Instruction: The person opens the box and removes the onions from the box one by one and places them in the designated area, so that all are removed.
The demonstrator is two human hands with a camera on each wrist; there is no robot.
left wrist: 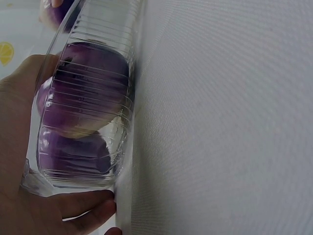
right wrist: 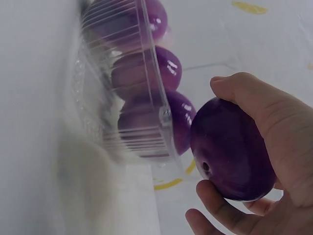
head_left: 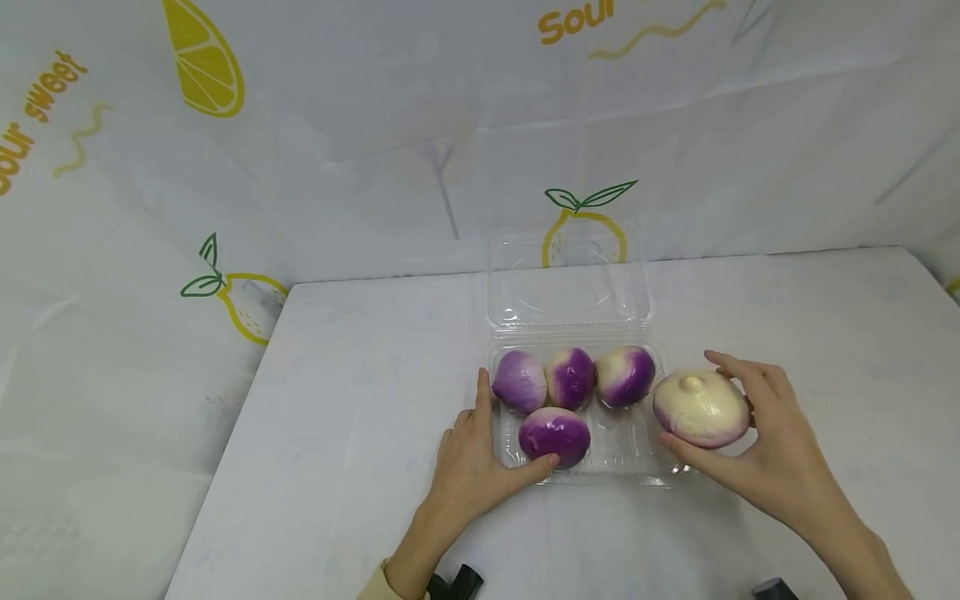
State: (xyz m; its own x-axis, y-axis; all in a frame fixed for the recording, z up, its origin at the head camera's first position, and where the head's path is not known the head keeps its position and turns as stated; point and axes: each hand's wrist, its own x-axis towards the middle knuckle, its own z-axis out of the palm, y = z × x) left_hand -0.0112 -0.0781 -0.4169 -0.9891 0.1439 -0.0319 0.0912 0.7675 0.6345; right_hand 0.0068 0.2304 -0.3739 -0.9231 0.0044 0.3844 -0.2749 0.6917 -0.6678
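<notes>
Turnip (head_left: 701,410) — pale w/ a knob on top, purple underneath — is in the R hand (head_left: 780,442), just off the R side of a clear box (head_left: 626,457); can't tell if it touches the wall. R hand pinches it btwn thumb & fingers, thumb on the near side. R wrist view shows its dark purple flank w/ a small dark hole, approx level w/ the box rim. L hand (head_left: 468,467) is spread round the box's near-L corner, index finger along the L wall, thumb reaching over the front edge to the front turnip (head_left: 554,437). Behind that, 3 in a row: back-L turnip (head_left: 520,383), back-mid turnip (head_left: 571,379), back-R turnip (head_left: 626,377), all purple & white. Lid (head_left: 570,292) is hinged open at the back. Box sits on a white table (head_left: 360,400); behind it hangs a white cloth (head_left: 360,183) w/ lemon prints & "sour sweet" lettering. Black bits (head_left: 467,582) at the bottom edge are cut off — unclear what.
</notes>
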